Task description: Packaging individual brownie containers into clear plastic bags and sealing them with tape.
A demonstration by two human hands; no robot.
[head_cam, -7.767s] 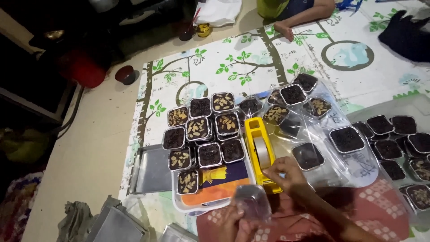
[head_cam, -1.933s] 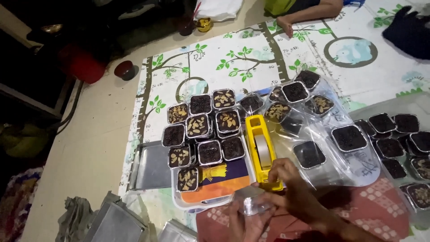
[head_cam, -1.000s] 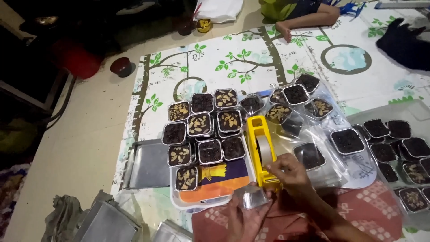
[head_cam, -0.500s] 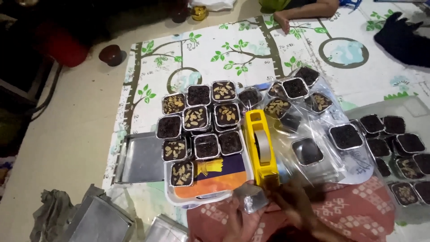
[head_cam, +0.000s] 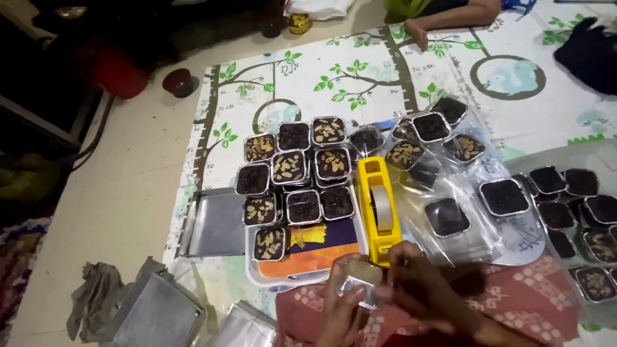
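The small clear plastic box [head_cam: 361, 277] between the left hand [head_cam: 340, 308] and right hand [head_cam: 421, 289] is catching light, glossy. The tape dispenser [head_cam: 380, 209] is showing smooth yellow plastic. The loose plastic bags [head_cam: 475, 205] are gleaming, crinkled. The metal tray [head_cam: 212, 222] is looking dull grey. The floor mat [head_cam: 360, 71] is appearing smooth and printed; the grey rag [head_cam: 93, 299] is lying as matt cloth.

Yellow tape dispenser [head_cam: 377, 209] with a pale grey roll. Dark brown cakes in clear square cups [head_cam: 289, 167], some dotted with pale nut pieces. White floor mat [head_cam: 360, 71] printed with green-leaved grey trees and rings. Orange, purple and yellow tray lid [head_cam: 315, 247]. Red cloth [head_cam: 514, 308] with small white squares. Silver metal trays [head_cam: 215, 222].
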